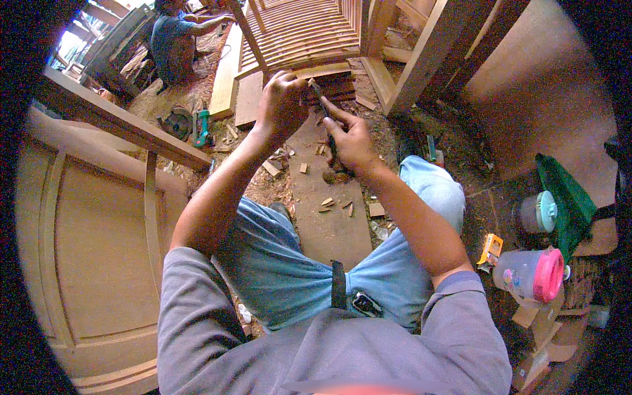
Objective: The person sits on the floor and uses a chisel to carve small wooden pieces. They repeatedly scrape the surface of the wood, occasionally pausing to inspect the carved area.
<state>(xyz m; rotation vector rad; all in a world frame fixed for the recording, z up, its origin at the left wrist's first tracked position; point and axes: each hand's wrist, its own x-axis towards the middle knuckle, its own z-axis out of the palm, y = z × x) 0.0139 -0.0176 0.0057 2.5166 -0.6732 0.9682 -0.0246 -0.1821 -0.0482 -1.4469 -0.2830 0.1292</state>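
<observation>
My left hand [283,102] is closed, its fingers pinched at the top around a small pale piece of wood [311,81], of which only the tip shows. My right hand [354,139] is wrapped round a dark, narrow, knife-like tool [316,89], index finger stretched along it. The tool's upper end meets or nearly meets the wood piece at my left fingertips. Both hands are raised over a wooden board [309,230] lying between my legs, with several wood chips [327,201] scattered on it.
A slatted wooden panel [303,33] stands ahead. A panelled door [112,250] and beam [131,122] flank my left. A green power tool [203,126] and circular saw [176,123] lie beyond. Another person [174,43] crouches far left. A pink-lidded container [526,273] sits right.
</observation>
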